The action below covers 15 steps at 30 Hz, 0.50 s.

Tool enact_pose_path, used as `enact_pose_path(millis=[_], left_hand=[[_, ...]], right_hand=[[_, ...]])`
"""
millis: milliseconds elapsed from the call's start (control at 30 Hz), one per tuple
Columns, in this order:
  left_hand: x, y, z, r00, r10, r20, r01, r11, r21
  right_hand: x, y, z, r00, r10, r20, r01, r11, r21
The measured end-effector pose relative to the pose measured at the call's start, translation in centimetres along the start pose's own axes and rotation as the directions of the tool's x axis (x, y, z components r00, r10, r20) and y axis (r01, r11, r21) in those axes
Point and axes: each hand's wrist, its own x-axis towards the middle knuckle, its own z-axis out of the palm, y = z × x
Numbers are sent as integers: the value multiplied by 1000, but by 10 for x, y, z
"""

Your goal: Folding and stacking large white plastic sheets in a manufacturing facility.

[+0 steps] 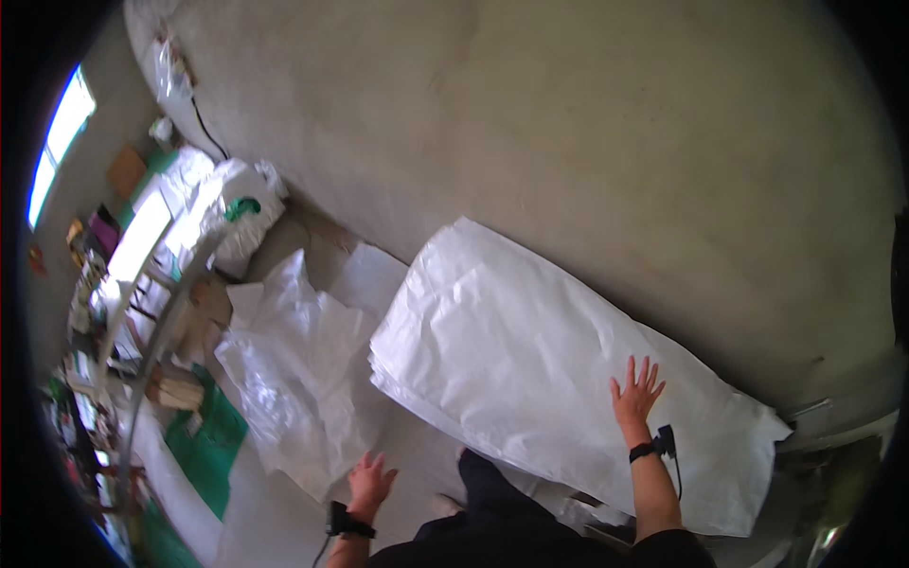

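A thick stack of white plastic sheets or woven sacks [530,331] lies in front of me along the wall, its layered edge showing on the left. Above its right half, my right hand [635,398] is spread with fingers apart; whether the palm touches the top sheet I cannot tell. Lower and to the left, my left hand [370,481] holds nothing, its fingers loosely apart. Near it, a crumpled translucent plastic sheet [303,369] lies to the left of the stack. Each wrist wears a black strap with a small device and a cable.
A bare grey wall [606,133] rises behind the stack. Green sheeting [210,445] lies on the floor at left, beside a curved metal bar [151,360]. Farther left are white bundles [241,213] and mixed clutter under a bright window [62,142]. A metal rod juts out at right.
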Motion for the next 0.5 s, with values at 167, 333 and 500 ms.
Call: enact_pose_path(millis=[167, 333, 500], left_hand=[[132, 130, -53, 899, 325, -294, -333, 943, 25], [257, 247, -71, 816, 484, -316, -470, 874, 126], [360, 274, -44, 777, 558, -291, -501, 829, 250]], right_hand=[[49, -48, 66, 984, 37, 176, -48, 997, 55], [33, -79, 106, 959, -162, 232, 138, 984, 113], [21, -98, 118, 928, -312, 204, 260, 934, 246]])
